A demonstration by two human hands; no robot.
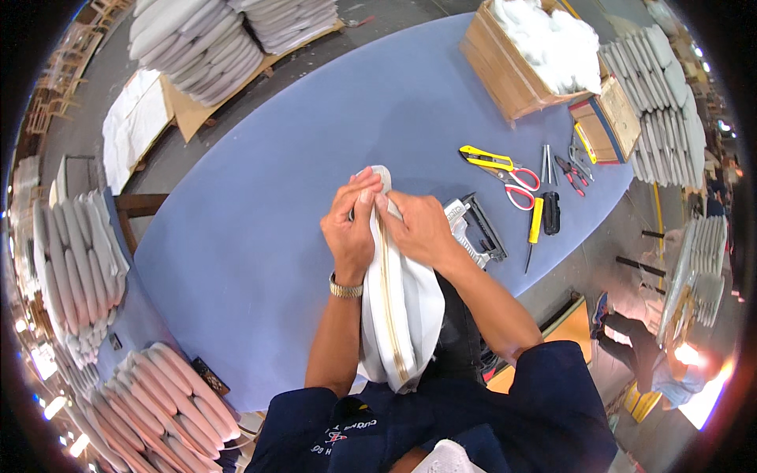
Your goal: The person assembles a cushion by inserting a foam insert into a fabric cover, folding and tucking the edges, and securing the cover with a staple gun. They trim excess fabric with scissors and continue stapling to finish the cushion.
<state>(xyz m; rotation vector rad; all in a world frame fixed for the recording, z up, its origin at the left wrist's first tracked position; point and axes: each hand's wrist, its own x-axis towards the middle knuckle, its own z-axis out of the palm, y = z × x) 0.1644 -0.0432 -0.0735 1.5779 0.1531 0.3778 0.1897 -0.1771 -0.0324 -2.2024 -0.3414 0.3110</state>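
Observation:
A pale grey-white zipped cushion point(424, 303) stands on edge between my forearms, its near end against my body. A brass-coloured zip point(384, 276) runs along its length. My left hand point(350, 225) wraps round the cushion's far end from the left, fingers bent over the tip. From the other side my right hand point(418, 227) grips the same end, its thumb and fingers pressed on the fabric beside the zip. Whatever lies under the fingertips is hidden. Just right of my right hand a staple gun point(482, 229) lies on the blue-covered table point(260, 229).
Right of the staple gun lie a yellow utility knife point(482, 157), scissors point(520, 188), a screwdriver point(535, 222) and pliers point(571, 175). A carton point(501, 71) of white stuffing stands at the far right. Stacked cushions point(162, 402) are at the near left; a person point(643, 355) is at the right.

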